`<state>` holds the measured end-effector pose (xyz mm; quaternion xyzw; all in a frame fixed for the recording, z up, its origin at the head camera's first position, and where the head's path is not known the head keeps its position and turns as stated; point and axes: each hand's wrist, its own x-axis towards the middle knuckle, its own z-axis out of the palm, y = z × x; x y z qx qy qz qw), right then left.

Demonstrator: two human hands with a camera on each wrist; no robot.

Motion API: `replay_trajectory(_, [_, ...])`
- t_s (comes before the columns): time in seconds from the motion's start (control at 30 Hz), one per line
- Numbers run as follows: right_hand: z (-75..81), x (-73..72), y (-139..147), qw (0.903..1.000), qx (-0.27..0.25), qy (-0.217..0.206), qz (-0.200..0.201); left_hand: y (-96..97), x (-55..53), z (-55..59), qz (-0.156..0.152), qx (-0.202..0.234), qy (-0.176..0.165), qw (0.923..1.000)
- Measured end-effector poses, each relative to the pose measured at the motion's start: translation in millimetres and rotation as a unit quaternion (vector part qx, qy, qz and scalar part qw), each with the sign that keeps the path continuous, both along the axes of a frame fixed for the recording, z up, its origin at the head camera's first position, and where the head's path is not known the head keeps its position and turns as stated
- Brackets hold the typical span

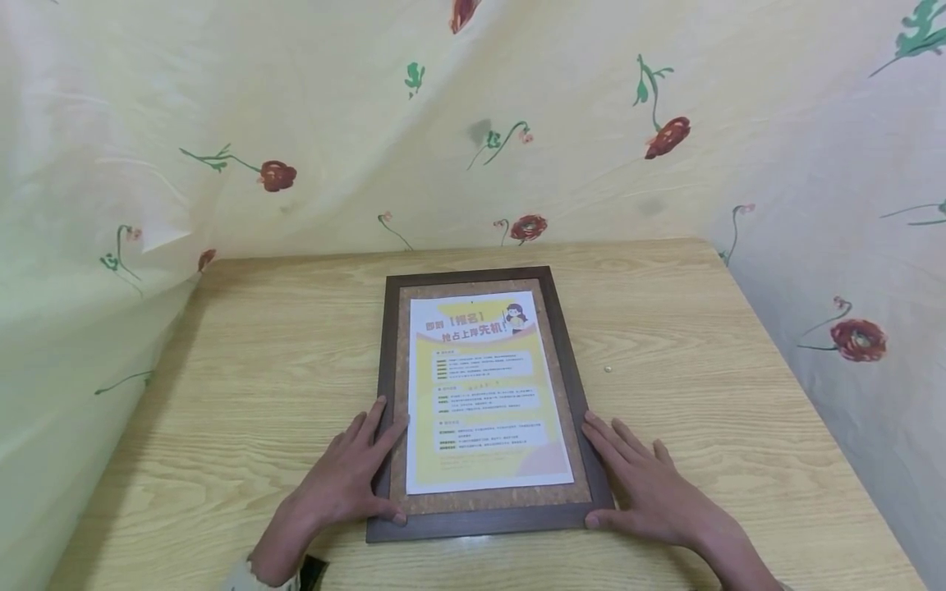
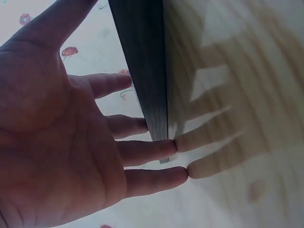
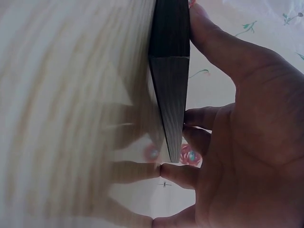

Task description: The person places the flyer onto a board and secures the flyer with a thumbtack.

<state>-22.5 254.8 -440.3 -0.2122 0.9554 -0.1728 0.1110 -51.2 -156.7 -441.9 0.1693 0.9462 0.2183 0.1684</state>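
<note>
A dark-framed cork board (image 1: 488, 519) lies flat on the wooden table. On its cork sits a printed poster (image 1: 480, 460), yellow and white with Chinese lettering and a cartoon figure, with a small dark dot at its top edge. My left hand (image 1: 343, 472) rests on the lower left of the frame, fingers spread, thumb on the bottom corner. At the lower right, my right hand (image 1: 654, 492) touches the frame's outer side with extended fingers, its thumb at the corner. Both wrist views show straight fingers along the frame's side (image 2: 147, 66), some fingertips touching the tabletop.
A small pale round item (image 1: 608, 369) lies on the table (image 1: 709, 328) right of the board. Flower-printed cloth (image 1: 332, 98) hangs behind the table and at both sides. A dark object (image 1: 314, 570) shows beside the left sleeve (image 1: 254, 577).
</note>
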Motion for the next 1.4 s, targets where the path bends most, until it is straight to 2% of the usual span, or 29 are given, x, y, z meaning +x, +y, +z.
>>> replay_trajectory(0.43, [8.8, -1.2, -4.5, 0.9998, 0.008, -0.003, 0.016, 0.8, 1.4, 7.3, -0.006, -0.020, -0.012, 0.9997])
replay_trajectory(0.77, [19.9, -10.1, -7.6, 0.9996, 0.014, -0.011, 0.020, 10.1, -1.7, 17.1, -0.009, -0.062, -0.031, 0.9976])
replay_trajectory(0.83, [23.4, -16.1, -5.6, 0.9998, -0.005, -0.005, 0.019, 11.1, -2.6, 18.0, -0.007, -0.064, -0.035, 0.9973])
replay_trajectory(0.97, [28.6, -36.7, 6.0, 0.9972, -0.060, 0.044, 0.011, 11.6, -3.0, 18.6, -0.005, -0.056, -0.036, 0.9977])
replay_trajectory(1.07, [29.3, -59.7, 16.8, 0.9931, -0.095, 0.062, -0.029, 10.8, -2.1, 17.4, -0.004, -0.049, -0.034, 0.9982])
replay_trajectory(1.23, [25.3, -95.4, 30.8, 0.9862, -0.118, 0.053, -0.103, 10.9, -0.9, 14.6, 0.000, -0.047, -0.042, 0.9980])
replay_trajectory(1.4, [17.9, -113.5, 38.3, 0.9873, -0.105, 0.039, -0.113, 11.3, -0.8, 14.9, 0.001, -0.037, -0.042, 0.9984])
